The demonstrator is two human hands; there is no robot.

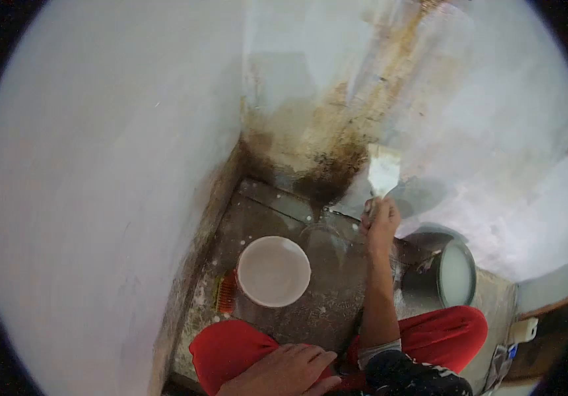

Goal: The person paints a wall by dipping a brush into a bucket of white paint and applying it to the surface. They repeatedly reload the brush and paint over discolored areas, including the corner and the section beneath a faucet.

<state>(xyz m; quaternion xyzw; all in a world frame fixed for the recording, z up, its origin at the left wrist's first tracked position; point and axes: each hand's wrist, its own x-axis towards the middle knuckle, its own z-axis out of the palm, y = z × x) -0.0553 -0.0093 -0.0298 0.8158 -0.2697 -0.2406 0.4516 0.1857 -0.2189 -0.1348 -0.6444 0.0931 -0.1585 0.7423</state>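
My right hand [381, 221] is closed round the handle of a wide flat paintbrush [384, 173]. The brush points upward, its white-coated bristles over the stained lower wall [336, 155]. Fingers stretched out and loosely together, my left hand [284, 368] lies across my red-trousered lap. In front of my knees stands a round bowl [274, 272] with a pale whitish inside. A dark bucket [455, 274] of pale liquid stands to the right of my right forearm.
An orange-bristled scrubbing brush [226, 294] lies left of the bowl by the left wall [105, 198]. White drips dot the dark floor [323, 290]. Brown and black stains spread from the corner. Near the lower right edge is a small whitish container [525, 329].
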